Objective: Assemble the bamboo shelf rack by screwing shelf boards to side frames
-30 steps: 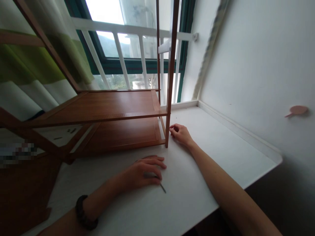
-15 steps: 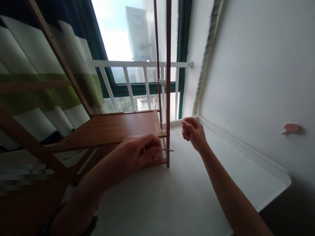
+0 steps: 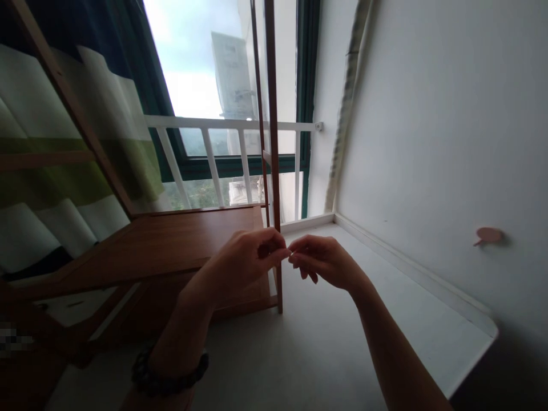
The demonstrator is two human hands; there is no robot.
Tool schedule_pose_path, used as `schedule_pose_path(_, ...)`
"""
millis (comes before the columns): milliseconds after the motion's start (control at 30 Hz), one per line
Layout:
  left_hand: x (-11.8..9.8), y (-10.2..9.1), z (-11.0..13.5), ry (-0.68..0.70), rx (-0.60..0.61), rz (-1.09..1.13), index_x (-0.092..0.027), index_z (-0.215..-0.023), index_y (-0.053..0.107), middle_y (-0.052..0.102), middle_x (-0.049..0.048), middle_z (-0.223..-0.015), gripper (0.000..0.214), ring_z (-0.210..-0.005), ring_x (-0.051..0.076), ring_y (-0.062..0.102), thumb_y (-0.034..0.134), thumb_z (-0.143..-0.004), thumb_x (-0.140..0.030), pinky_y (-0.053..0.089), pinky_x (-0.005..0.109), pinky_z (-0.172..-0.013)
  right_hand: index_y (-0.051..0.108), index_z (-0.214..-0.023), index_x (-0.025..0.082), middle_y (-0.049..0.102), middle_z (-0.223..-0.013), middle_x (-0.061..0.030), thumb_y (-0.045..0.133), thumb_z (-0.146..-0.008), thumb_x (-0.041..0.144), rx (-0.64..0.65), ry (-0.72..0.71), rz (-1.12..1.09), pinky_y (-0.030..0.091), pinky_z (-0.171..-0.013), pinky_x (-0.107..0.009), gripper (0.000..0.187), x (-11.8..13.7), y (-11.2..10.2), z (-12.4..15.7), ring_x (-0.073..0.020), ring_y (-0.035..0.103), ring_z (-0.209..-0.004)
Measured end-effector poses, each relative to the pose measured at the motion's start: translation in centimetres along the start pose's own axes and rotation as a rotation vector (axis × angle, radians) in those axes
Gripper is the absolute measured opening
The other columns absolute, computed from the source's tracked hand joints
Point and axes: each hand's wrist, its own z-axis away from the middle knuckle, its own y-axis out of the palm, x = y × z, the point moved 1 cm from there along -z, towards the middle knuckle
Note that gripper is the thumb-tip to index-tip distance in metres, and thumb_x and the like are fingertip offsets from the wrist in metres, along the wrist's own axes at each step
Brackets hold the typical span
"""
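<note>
My left hand (image 3: 252, 257) is closed in a pinch, thumb against forefinger, with a beaded bracelet (image 3: 169, 371) on its wrist. Facing it, my right hand (image 3: 323, 260) also pinches, its other fingers curled below. The fingertips of both hands meet in front of the wooden rack's upright post (image 3: 274, 188). Between them shows a small bright bit of a thin metal rod (image 3: 291, 254); the rest is covered by the fingers. Whatever else the right fingertips hold is hidden.
A wooden rack with a brown shelf panel (image 3: 205, 231) stands at left on a white surface (image 3: 325, 354) with a raised rim. Behind it are a white railing (image 3: 205, 123), a window and a striped curtain (image 3: 103, 114). A pink hook (image 3: 488, 235) sits on the right wall.
My right hand has moved left and down to meet my left hand at the fingertips. The rod, which stuck out of the left fingers, is now mostly hidden. The view has shifted slightly.
</note>
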Motion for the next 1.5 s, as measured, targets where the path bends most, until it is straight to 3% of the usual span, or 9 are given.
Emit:
schedule_pose_path(200,1.6,-0.5,0.7,-0.041,-0.151,-0.15,-0.019,-0.095,0.053,0.06,0.0046,-0.089,0.026,-0.075,0.017,0.058,0.054,-0.078,-0.038,0.049,0.028,-0.059,0.064,-0.094,0.017,0.061,-0.07,-0.0004,0.057,-0.083,0.035,-0.069,0.016,-0.001,0.054,-0.046,-0.024,0.022,-1.6,-0.3,-0.3,-0.0112,0.061,-0.057)
schedule_pose_path(300,2.2,-0.1,0.7,-0.04,-0.092,-0.31,-0.021,-0.112,0.051,0.059,0.0074,-0.107,0.043,-0.089,0.022,0.059,0.059,-0.073,-0.038,0.05,0.036,-0.072,0.063,-0.092,0.019,0.064,-0.082,-0.0029,0.06,-0.081,0.034,-0.139,0.012,-0.08,0.056,-0.055,-0.028,0.019,-2.2,-0.5,-0.4,-0.0147,0.064,-0.071)
schedule_pose_path(400,2.2,0.6,0.4,-0.01,-0.034,-0.463,-0.026,-0.113,0.054,0.059,0.005,-0.118,0.038,-0.104,0.024,0.056,0.057,-0.076,-0.034,0.044,0.042,-0.089,0.065,-0.083,0.021,0.061,-0.096,-0.0031,0.065,-0.077,0.03,-0.248,-0.059,-0.087,0.054,-0.07,-0.028,0.011,-2.6,-0.5,-0.6,-0.0137,0.06,-0.085)
schedule_pose_path(567,2.1,1.2,0.3,0.019,0.004,-0.553,-0.028,-0.11,0.057,0.057,0.002,-0.126,0.031,-0.12,0.024,0.046,0.053,-0.08,-0.034,0.037,0.044,-0.098,0.062,-0.083,0.021,0.059,-0.071,0.0025,0.066,-0.076,0.027,-0.288,-0.049,-0.247,0.049,-0.059,-0.025,0.011,-3.0,-0.1,-0.9,-0.0092,0.055,-0.062)
schedule_pose_path(733,1.4,0.9,0.3,0.0,0.022,-0.527,-0.026,-0.099,0.061,0.061,0.002,-0.117,0.024,-0.117,0.024,0.047,0.051,-0.08,-0.036,0.036,0.044,-0.097,0.055,-0.104,0.023,0.065,-0.078,0.0018,0.069,-0.074,0.024,-0.246,-0.009,-0.328,0.054,-0.064,-0.029,0.034,-2.8,0.2,-0.7,-0.0123,0.063,-0.066)
schedule_pose_path(867,0.9,0.9,0.5,-0.02,0.027,-0.498,-0.025,-0.09,0.062,0.063,0.0025,-0.106,0.025,-0.107,0.024,0.051,0.049,-0.079,-0.044,0.039,0.043,-0.09,0.062,-0.086,0.018,0.069,-0.078,-0.0015,0.068,-0.075,0.025,-0.252,-0.025,-0.329,0.055,-0.068,-0.03,0.014,-2.8,0.1,-0.7,-0.0142,0.067,-0.07)
schedule_pose_path(1033,0.8,1.0,0.4,-0.043,0.001,-0.511,-0.025,-0.088,0.061,0.062,0.0023,-0.103,0.031,-0.104,0.024,0.051,0.042,-0.083,-0.049,0.038,0.042,-0.087,0.058,-0.099,0.022,0.071,-0.078,0.0,0.07,-0.073,0.025,-0.3,-0.034,-0.357,0.057,-0.068,-0.032,0.028,-2.9,-0.1,-0.7,-0.0156,0.069,-0.072)
schedule_pose_path(1167,0.8,1.0,0.2,-0.038,0.02,-0.531,-0.024,-0.088,0.061,0.062,0.0027,-0.101,0.035,-0.103,0.024,0.052,0.04,-0.084,-0.051,0.039,0.042,-0.086,0.062,-0.085,0.018,0.072,-0.076,-0.0021,0.068,-0.075,0.027,-0.287,-0.01,-0.329,0.058,-0.066,-0.032,0.015,-2.8,0.0,-0.7,-0.017,0.07,-0.07)
schedule_pose_path(1500,1.8,0.8,0.1,-0.02,0.044,-0.472,-0.024,-0.102,0.06,0.061,0.0046,-0.109,0.038,-0.107,0.024,0.05,0.038,-0.086,-0.051,0.041,0.039,-0.087,0.063,-0.078,0.016,0.072,-0.074,-0.0028,0.07,-0.073,0.026,-0.335,0.005,-0.359,0.059,-0.065,-0.031,0.013,-2.8,0.2,-0.8,-0.0173,0.07,-0.069)
